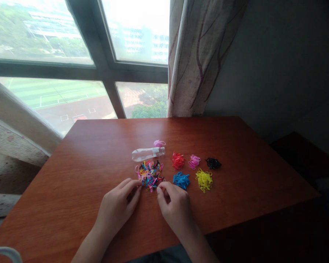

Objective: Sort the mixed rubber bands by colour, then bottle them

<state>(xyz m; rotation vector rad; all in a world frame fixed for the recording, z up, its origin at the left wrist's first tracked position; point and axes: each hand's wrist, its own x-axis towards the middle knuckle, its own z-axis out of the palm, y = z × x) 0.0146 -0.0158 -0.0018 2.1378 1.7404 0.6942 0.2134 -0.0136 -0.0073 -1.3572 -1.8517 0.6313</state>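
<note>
A mixed pile of small coloured rubber bands [150,174] lies on the wooden table in front of me. My left hand [120,201] is at its left edge, thumb and forefinger pinched together against the bands. At the pile's lower right edge is my right hand [176,205], its thumb and forefinger also closed. What either pinch holds is too small to make out. To the right lie single-colour heaps: red bands [178,160], pink bands [194,162], black bands [213,163], blue bands [181,180] and yellow bands [204,180].
A clear plastic bottle [146,154] lies on its side behind the mixed pile, with a pink looped object [159,143] beside its neck. The table [71,190] reaches back to a window and a curtain [197,54]. A white curved object [5,251] shows at lower left.
</note>
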